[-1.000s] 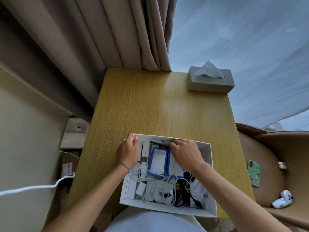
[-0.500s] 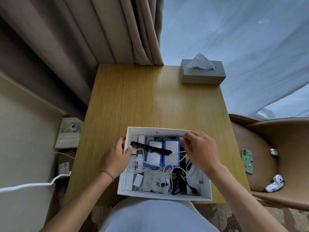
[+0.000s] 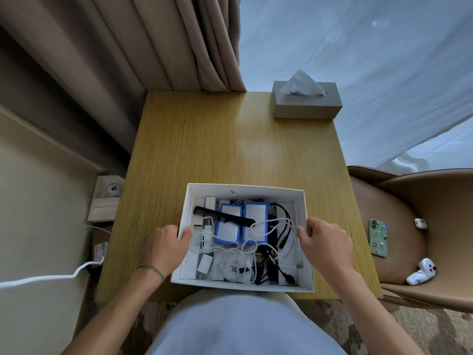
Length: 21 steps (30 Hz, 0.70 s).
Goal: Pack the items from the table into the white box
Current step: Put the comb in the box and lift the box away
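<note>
The open white cardboard box sits at the near edge of the wooden worktop, packed with a black plastic comb, two blue-edged packs and tangled cables. Left hand grips its left wall — thumb inside; right hand, fingers curled, holds the right wall.

Box on tabletop, near edge.
Comb lies in box atop cables; tissue box at tabletop far right corner.
</note>
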Available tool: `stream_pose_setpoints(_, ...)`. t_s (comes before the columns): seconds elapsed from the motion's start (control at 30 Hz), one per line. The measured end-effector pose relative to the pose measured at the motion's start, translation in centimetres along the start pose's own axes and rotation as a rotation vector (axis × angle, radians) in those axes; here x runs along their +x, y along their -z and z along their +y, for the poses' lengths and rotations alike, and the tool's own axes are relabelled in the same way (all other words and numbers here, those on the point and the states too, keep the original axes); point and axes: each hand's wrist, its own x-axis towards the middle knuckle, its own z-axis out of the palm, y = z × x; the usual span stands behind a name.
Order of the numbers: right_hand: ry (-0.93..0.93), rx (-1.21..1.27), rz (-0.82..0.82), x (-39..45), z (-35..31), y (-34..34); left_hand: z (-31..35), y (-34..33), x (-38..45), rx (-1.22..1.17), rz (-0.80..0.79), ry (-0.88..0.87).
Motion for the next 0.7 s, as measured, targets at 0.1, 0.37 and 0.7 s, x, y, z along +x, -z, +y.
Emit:
stream_pose_setpoints(0.1, -0.048, -0.081, -0.048, 0.6, 0.2, -0.1, 0.5, 0.3, 0.1, 0.037, -0.014, 0.0)
stream_pose_setpoints(0.37, -0.12, -0.025, -0.155, 0.6, 0.7, -1.3, 1.8, 1.3, 0.0, 0.088, -0.027, 0.002)
stream_pose_setpoints(0.7, -0.239, 0.004, -0.1, -1.7, 0.4, 0.3, 2.2, 3.0, -0.7, 0.103, -0.024, -0.113)
